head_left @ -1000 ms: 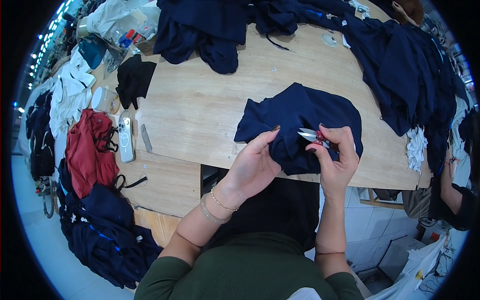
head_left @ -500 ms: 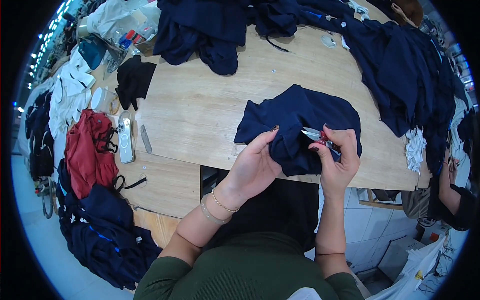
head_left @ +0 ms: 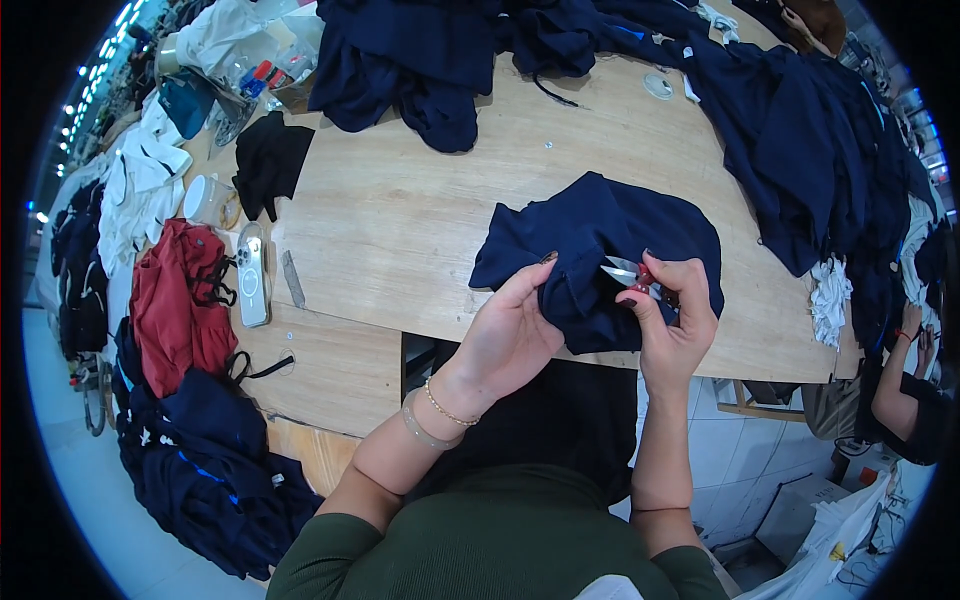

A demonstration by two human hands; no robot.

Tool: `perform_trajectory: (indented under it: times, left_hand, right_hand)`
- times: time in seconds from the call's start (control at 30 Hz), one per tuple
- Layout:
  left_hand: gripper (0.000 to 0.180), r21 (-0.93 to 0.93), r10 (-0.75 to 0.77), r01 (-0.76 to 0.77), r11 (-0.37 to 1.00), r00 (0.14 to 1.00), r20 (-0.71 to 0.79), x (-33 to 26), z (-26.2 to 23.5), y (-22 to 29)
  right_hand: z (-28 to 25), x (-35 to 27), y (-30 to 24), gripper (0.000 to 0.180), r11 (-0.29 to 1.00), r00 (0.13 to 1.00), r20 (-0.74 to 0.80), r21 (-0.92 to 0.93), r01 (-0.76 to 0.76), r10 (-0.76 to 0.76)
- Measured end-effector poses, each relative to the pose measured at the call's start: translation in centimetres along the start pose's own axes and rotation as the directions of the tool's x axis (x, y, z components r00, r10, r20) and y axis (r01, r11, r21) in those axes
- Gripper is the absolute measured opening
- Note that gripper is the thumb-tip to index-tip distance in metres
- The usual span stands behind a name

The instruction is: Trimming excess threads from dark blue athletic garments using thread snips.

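Both hands work at the surface's (head_left: 400, 230) near edge: left hand (head_left: 510, 335) pinches a navy garment's (head_left: 600, 250) fold, right hand (head_left: 675, 320) grips small snips (head_left: 625, 270) (blades at the fold), apparently thread-trimming; next calls for a careful cut.

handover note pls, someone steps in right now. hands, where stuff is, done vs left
Left hand: pinches a fold of the navy garment at the near edge of the wooden table.
Right hand: grips small thread snips, red at the grip, blades pointing left at the pinched fold.
Around: navy garment piles at the far edge and to the right; phone, red garment and black cloth to the left.
Done: garment picked up, fold presented to the blades.
Left: whether anything is cut yet can't be told; the piles' state is unclear.
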State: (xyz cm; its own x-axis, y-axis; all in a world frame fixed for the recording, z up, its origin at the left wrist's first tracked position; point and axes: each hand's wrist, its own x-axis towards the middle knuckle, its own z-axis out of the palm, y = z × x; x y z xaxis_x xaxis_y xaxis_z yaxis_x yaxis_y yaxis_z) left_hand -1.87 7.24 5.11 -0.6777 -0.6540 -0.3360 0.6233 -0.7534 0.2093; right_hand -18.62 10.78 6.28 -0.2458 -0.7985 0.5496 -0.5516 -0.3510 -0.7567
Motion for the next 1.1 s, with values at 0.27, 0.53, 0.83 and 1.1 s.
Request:
perform_trajectory:
  times: [0.27, 0.53, 0.83, 1.1]
  left_hand:
    - [0.042, 0.017, 0.017, -0.016, 1.000, 0.999, -0.043, -0.2, 0.4, -0.3]
    - [0.037, 0.128, 0.105, -0.095, 0.987, 0.992, -0.074, -0.4, 0.9, -0.1]
    - [0.033, 0.163, 0.216, -0.209, 0.964, 0.976, -0.028, -0.2, 0.8, -0.9]
    - [0.023, 0.240, 0.341, -0.330, 0.913, 0.940, -0.004, -0.6, 1.1, -1.1]
  right_hand:
    - [0.4, 0.1, -0.3, 0.030, 0.999, 0.999, 0.018, -0.034, 0.038, -0.037]
    - [-0.3, 0.2, -0.6, 0.029, 0.999, 0.998, 0.056, -0.043, 0.010, -0.008]
    - [-0.4, 0.5, -1.0, 0.029, 0.996, 0.998, 0.051, -0.081, 0.031, -0.027]
    - [-0.1, 1.0, -2.0, 0.031, 0.992, 0.995, 0.094, -0.125, -0.004, 0.015]
